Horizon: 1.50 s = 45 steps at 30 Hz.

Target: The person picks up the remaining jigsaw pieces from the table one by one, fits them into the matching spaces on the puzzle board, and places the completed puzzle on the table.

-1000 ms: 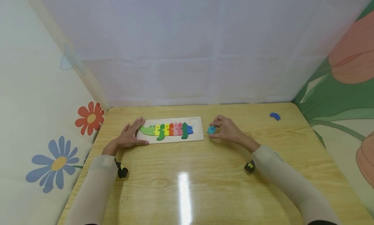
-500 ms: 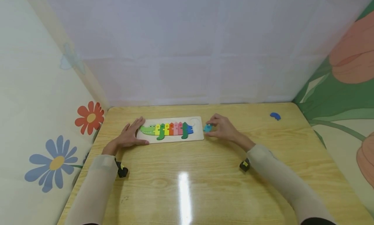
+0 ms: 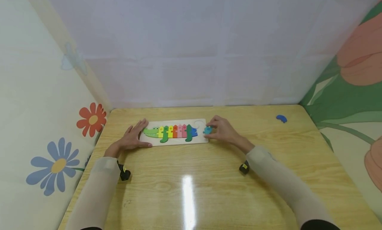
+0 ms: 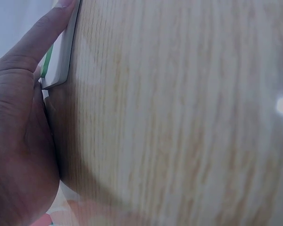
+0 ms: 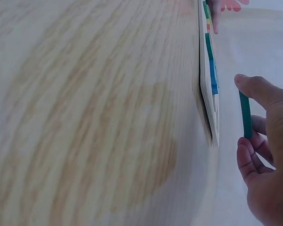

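Observation:
A wooden crocodile puzzle board (image 3: 173, 121) lies on the table, its colored pieces forming a green head and a striped body. My left hand (image 3: 133, 137) spans its left end, thumb straight along the front edge and fingers stretched toward the back; the thumb (image 4: 37, 40) shows against the board in the left wrist view. Between thumb and fingertips, my right hand (image 3: 224, 130) pinches a light-blue puzzle piece (image 3: 207, 130) over the board's right end. The right wrist view shows that piece (image 5: 245, 113) edge-on, raised above the board. A bare, curved tail recess lies beside the last blue piece (image 3: 194, 132).
A dark-blue curved puzzle piece (image 3: 281, 118) lies at the back right of the wooden table (image 3: 221, 187). A pale cloth (image 3: 197, 57) hangs behind the table, with flower-printed sheets at both sides. Black wrist cameras (image 3: 244, 167) sit under both forearms.
My right hand has carried the light-blue piece leftward, from beside the board to above its right end. The left hand and the board have stayed in place.

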Tool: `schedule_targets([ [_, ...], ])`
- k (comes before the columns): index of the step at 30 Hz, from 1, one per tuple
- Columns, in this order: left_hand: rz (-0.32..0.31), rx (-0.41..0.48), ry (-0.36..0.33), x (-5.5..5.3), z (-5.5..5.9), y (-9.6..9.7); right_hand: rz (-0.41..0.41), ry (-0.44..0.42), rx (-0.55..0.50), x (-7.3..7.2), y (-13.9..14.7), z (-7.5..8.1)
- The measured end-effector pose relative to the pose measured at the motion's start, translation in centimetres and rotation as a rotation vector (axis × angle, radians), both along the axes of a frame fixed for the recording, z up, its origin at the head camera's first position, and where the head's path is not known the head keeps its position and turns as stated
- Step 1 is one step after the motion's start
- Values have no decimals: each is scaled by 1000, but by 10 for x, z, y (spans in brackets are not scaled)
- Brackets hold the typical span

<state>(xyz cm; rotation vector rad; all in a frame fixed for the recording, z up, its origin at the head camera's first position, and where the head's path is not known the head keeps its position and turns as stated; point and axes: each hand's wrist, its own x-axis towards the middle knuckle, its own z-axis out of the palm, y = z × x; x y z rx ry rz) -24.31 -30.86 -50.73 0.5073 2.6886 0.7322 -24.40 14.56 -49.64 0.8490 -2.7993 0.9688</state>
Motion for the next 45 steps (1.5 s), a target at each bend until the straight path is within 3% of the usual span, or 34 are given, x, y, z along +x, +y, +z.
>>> schedule_targets([
  [30,-11,8,27,3,0,0,5,9,-17,-10,-23,-11],
  [39,-26,61,69,3,-6,-3,13,-6,-16,-12,-28,-11],
  [45,-21,36,66,2,-8,-5,21,-3,-2,-13,-31,-13],
])
